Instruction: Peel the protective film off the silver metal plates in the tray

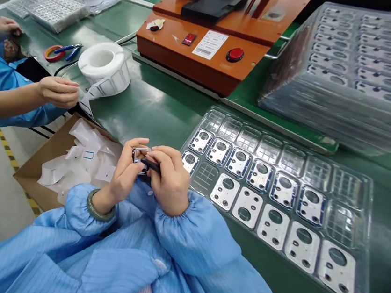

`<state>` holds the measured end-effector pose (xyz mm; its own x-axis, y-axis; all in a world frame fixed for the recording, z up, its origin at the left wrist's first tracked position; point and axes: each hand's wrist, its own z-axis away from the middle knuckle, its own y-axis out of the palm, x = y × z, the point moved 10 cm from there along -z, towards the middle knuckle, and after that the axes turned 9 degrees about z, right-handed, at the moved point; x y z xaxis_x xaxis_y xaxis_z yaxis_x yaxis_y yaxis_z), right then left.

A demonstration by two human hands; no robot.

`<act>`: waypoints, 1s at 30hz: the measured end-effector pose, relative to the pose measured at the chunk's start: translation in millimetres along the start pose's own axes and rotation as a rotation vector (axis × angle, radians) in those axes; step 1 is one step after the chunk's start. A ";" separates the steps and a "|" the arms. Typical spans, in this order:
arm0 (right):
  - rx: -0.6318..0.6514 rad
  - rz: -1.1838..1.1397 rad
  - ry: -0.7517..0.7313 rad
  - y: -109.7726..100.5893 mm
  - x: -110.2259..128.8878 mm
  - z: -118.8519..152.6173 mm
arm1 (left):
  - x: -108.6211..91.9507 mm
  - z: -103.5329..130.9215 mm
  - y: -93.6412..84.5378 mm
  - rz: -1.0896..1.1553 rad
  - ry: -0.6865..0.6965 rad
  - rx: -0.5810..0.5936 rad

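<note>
My left hand (124, 171) is closed around the edge of a small shiny metal plate (140, 154) in front of my chest. A slim black tool (151, 164) is pinched in my right hand (172, 179), its end at the plate; my fingers hide what kind it is. Right of my hands lies a transparent plastic tray (370, 241) of silvery plates, each with one large hole and smaller ones. Those in its middle row have blue edges, while the near row's are plain. Its far row and a few other pockets hold no plates.
An orange machine (189, 47) with a red button stands behind. Stacked trays (339, 87) rise at right. A label roll (102, 67), blue-handled cutters (68, 50) and a cardboard box (52, 191) of backing scraps are at left, beside a co-worker's hand (58, 92).
</note>
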<state>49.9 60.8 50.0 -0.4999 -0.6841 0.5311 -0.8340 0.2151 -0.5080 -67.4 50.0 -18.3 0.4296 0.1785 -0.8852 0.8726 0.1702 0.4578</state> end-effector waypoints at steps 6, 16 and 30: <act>0.081 0.025 -0.130 5.7 12.2 7.0 | -4.6 -11.7 -9.4 0.071 0.026 -0.119; 0.386 -0.272 -0.177 15.9 27.5 37.2 | -18.7 -27.4 -47.7 0.192 0.088 -0.408; 0.109 -0.361 0.139 -4.2 -3.3 20.9 | -15.7 -19.9 -18.6 0.164 0.028 -0.140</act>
<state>59.9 47.5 36.1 -0.2126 -0.6002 0.7711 -0.9359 -0.1019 -0.3373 -95.1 63.4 -11.3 0.5551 0.2414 -0.7959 0.7497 0.2691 0.6045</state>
